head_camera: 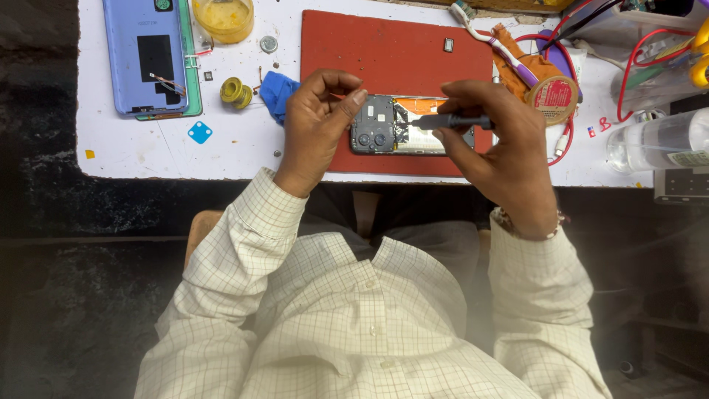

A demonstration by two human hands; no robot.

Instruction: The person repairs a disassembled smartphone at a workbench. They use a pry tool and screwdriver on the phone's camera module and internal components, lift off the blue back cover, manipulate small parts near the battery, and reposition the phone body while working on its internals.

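Opened phone (399, 125) is laid flat on the red rubbery mat (391, 52), pinned at its camera end by the left hand (317, 125), pinched shut on its edge. A dark screwdriver (450, 120) is gripped by the right hand (502, 148). At 11 o'clock, a glossy lilac back cover (144, 55) is parked on the white counter (148, 148).

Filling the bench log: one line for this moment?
left hand: steadies opened phone | right hand: holds screwdriver, tip on phone | red mat underneath

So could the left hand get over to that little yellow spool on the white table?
Probably yes. The left hand rests at the opened phone, and the yellow spool lies just beyond it, with only a blue cloth between them.
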